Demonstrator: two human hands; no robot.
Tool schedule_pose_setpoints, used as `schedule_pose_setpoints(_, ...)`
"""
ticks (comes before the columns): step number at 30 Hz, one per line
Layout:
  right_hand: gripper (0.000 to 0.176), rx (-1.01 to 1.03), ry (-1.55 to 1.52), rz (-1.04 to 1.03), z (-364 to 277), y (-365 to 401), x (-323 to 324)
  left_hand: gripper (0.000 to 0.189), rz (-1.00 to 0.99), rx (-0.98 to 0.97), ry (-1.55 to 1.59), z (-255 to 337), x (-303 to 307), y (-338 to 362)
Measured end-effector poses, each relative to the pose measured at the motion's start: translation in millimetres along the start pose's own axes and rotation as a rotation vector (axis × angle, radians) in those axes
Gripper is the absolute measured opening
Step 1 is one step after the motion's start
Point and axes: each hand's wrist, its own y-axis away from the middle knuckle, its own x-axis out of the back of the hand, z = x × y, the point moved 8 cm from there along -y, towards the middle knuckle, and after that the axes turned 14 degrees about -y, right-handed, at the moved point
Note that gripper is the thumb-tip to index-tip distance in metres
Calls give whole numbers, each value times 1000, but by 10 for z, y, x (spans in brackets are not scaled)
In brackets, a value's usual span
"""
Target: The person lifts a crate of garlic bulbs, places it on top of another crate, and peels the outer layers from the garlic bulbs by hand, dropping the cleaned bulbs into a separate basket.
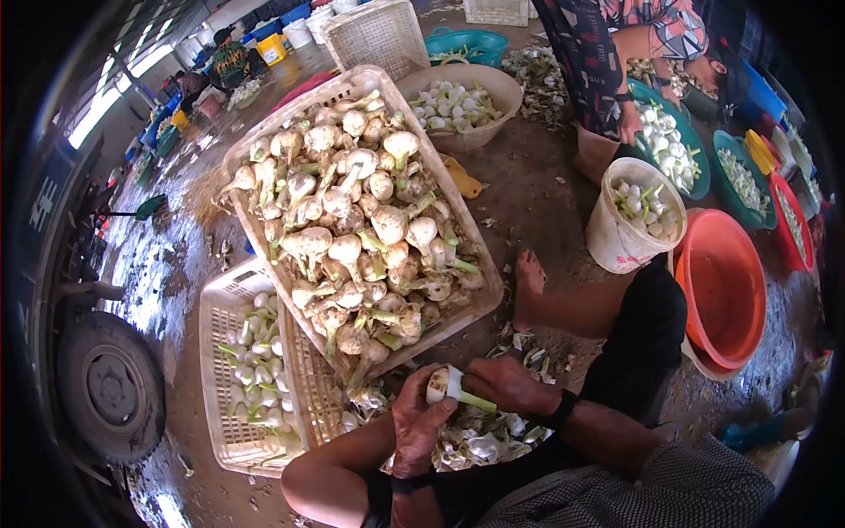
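Note:
My left hand (pixel 419 421) is wrapped around a garlic bulb (pixel 439 385), its thumb near the underside. The bulb is white with a brownish, dirty end, and its pale green stem (pixel 476 401) points right. Against the bulb's right side, my right hand (pixel 512 385) is closed with curled fingers; what they pinch is hidden. Peeled skins (pixel 480 437) are heaped below both hands. Just beyond them, a large plastic crate (pixel 486 310) is piled with unpeeled, soil-stained garlic (pixel 348 251). At the left, a lower crate (pixel 214 421) holds cleaned white bulbs (pixel 261 374).
A white bucket (pixel 611 231) of garlic and an orange basin (pixel 723 290) stand at the right. Another person's hand (pixel 629 123) is beside a green basin (pixel 701 176) of bulbs. A beige basin (pixel 508 101) sits behind the crate; a wheel (pixel 110 387) is at far left.

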Motion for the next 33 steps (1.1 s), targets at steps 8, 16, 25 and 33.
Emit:
schedule_pose_setpoints(8,27,18,111,63,234,73,-111,57,36,17,-31,-93,-27,14)
schedule_pose_setpoints(16,27,-166,-380,9,263,94,-118,59,96,69,1,-188,47,18)
schedule_pose_setpoints(25,30,-357,-798,-129,134,148,-257,62,34,35,31,-113,7,-2)
schedule_pose_setpoints(33,26,-368,-744,-159,-123,128,-168,61,-81,45,263,-76,-45,-11)
